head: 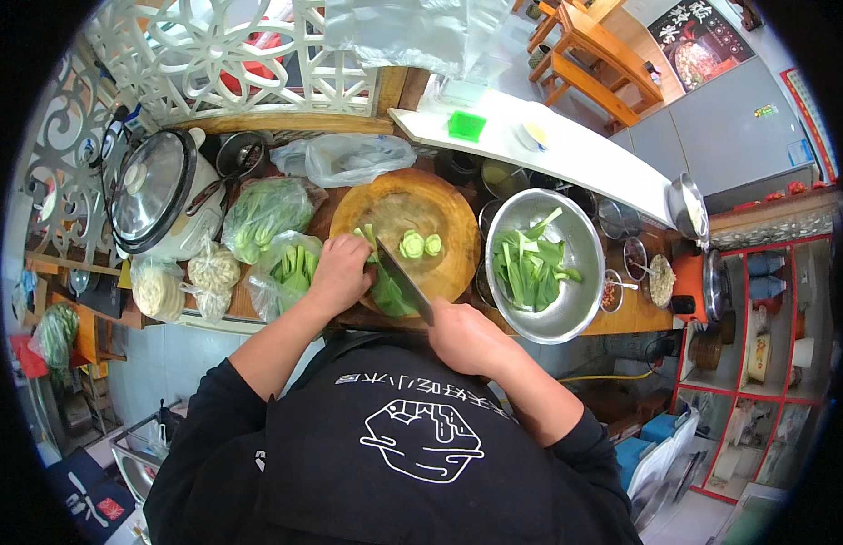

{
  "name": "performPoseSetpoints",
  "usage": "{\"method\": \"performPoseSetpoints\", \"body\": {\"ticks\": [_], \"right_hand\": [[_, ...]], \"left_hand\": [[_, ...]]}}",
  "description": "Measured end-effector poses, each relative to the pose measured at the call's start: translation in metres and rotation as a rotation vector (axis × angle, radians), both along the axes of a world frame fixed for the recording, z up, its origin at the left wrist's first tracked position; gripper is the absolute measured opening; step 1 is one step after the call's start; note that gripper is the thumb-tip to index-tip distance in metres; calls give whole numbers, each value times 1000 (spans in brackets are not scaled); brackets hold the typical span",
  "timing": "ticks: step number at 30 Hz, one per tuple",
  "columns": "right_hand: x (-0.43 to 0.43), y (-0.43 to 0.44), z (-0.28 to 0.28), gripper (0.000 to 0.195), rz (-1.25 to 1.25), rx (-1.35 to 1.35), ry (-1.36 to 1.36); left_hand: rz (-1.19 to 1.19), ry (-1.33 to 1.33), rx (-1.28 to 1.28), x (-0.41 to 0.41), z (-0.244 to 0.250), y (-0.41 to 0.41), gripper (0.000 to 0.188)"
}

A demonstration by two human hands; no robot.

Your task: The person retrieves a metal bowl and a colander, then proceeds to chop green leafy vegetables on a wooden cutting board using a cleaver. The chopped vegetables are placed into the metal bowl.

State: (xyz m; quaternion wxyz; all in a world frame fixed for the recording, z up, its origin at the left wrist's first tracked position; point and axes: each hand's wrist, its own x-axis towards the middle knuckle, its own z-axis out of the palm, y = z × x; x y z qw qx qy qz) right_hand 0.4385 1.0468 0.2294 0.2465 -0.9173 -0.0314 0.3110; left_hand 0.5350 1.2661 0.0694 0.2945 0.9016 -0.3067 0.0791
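Observation:
On a round wooden chopping board (438, 197), my left hand (344, 269) presses down a bunch of leafy greens (391, 293). My right hand (462, 334) grips a kitchen knife (404, 283) by its handle, which the fingers hide. The blade lies across the greens, close to my left fingers. Two pale cut stem ends (421, 245) rest on the board right of the blade. A large steel bowl (585, 300) with cut greens (530, 269) stands to the right of the board. An open plastic bag of greens (288, 266) sits just left of my left hand.
Left on the counter are a lidded electric cooker (156, 191), another bag of greens (268, 214) and bags of pale food (158, 287). A crumpled plastic bag (353, 160) lies behind the board. Small bowls of toppings (661, 279) stand right, below a white shelf (585, 163).

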Motion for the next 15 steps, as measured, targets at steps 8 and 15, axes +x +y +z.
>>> {"method": "performPoseSetpoints", "body": {"ticks": [8, 15], "right_hand": [[-2, -4, 1, 21, -2, 0, 25], [-7, -10, 14, 21, 26, -35, 68]], "left_hand": [[-74, 2, 65, 11, 7, 2, 36], [-64, 46, 159, 14, 12, -3, 35]]}}
